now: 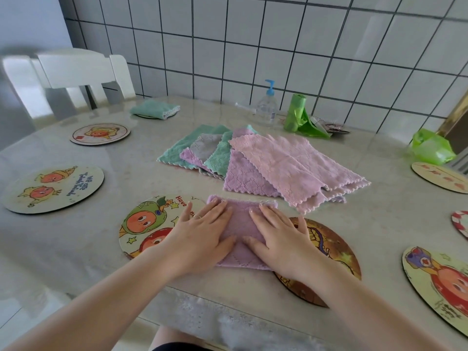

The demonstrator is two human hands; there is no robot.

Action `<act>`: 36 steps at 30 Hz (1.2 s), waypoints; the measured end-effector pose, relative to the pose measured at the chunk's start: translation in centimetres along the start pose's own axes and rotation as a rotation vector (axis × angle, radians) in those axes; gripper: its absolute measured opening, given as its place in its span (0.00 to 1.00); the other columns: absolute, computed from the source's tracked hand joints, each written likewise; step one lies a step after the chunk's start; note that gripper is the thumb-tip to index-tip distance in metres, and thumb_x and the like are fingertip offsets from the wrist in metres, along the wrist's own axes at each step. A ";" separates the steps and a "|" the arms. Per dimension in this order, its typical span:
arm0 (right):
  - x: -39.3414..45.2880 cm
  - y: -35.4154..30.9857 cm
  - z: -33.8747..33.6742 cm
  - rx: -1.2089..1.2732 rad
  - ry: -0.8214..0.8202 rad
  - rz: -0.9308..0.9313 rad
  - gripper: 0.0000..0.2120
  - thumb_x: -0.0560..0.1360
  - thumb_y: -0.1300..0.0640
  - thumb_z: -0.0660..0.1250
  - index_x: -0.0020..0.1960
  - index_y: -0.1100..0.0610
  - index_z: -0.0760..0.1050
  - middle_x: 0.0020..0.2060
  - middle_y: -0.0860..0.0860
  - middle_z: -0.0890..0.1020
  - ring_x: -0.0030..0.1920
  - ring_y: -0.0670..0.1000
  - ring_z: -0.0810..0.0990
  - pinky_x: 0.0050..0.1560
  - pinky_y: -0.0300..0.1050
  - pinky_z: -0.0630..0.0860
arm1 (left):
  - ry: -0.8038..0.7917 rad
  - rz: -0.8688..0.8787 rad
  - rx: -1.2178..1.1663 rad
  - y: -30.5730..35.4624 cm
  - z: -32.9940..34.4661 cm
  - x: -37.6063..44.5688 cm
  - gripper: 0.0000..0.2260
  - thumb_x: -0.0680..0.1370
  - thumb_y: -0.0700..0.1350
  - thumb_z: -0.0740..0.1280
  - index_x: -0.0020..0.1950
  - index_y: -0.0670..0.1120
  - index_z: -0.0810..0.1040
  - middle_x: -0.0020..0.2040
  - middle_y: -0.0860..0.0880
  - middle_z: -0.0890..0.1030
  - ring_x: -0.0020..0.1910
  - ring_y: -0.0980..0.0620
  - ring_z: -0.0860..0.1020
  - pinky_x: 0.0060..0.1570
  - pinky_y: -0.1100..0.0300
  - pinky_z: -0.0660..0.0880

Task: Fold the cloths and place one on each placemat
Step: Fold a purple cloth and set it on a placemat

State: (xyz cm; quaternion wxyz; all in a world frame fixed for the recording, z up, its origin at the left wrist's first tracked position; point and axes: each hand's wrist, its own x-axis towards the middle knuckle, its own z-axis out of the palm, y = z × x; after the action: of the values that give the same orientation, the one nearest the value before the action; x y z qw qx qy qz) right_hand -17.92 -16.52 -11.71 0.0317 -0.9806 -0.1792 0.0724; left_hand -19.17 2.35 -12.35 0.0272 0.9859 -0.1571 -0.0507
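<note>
White-tiled wall w/ dark grout behind, pale glossy table (253, 307) filling my view. Nearest me, a folded purple cloth (240, 230) lies flat btwn two round placemats, its edges overlapping both: the green-fruit placemat (149, 224) on the left & a brown placemat (326, 247) on the right. My left hand (202, 236) presses flat on the cloth's left half, fingers straight, nothing gripped; there's a ring on one finger. My right hand (281, 239) does the same on the right half, fingers straight & spread, palm down, part of it over the brown mat.

Just beyond the cloth sits the unfolded pile (253, 160): pink on top at right, purple under it, then teal, grey & another purple fanned out to the left, all w/ scalloped edges.

Further out: left side has a placemat w/ two orange figures (53, 190) & a smaller one (100, 134) behind it. At the far left edge a folded teal cloth (154, 110) already sits on a mat that's mostly hidden. On the right, three more mats are cut off by the frame edge, incl. a big one w/ a red figure (440, 287).

Along the wall: a clear pump bottle (267, 107) w/ blue top, a roll of green bags (296, 112), a crumpled green bag (430, 146). White chair (73, 72) at the table's far left corner
</note>
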 end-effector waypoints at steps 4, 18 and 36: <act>-0.6 0.8 -0.1 0.012 -0.028 0.042 0.36 0.73 0.30 0.42 0.76 0.46 0.40 0.76 0.44 0.40 0.75 0.45 0.38 0.73 0.62 0.38 | -0.052 -0.004 0.015 -0.4 -0.6 0.0 0.31 0.78 0.64 0.44 0.76 0.51 0.38 0.76 0.54 0.38 0.74 0.57 0.36 0.73 0.44 0.37; -2.7 3.5 -0.6 0.223 0.176 0.040 0.35 0.75 0.35 0.52 0.76 0.47 0.43 0.74 0.44 0.60 0.74 0.46 0.55 0.74 0.52 0.49 | 0.224 -0.152 -0.233 -3.2 -0.6 -2.2 0.27 0.78 0.61 0.52 0.76 0.56 0.52 0.74 0.55 0.63 0.74 0.54 0.57 0.74 0.46 0.41; -0.9 1.7 -1.0 0.662 0.373 -0.052 0.32 0.74 0.53 0.69 0.74 0.47 0.59 0.66 0.35 0.60 0.60 0.34 0.67 0.57 0.23 0.63 | 0.498 -0.065 -0.855 -1.9 -1.2 -1.4 0.22 0.76 0.37 0.66 0.67 0.54 0.71 0.64 0.62 0.68 0.63 0.64 0.70 0.65 0.66 0.66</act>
State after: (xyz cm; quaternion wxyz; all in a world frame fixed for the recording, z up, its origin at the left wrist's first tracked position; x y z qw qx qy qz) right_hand -17.99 -18.41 -10.73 0.3808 -0.9088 -0.1620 -0.0541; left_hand -19.80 4.61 -11.16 0.4643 0.8730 -0.0803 0.1256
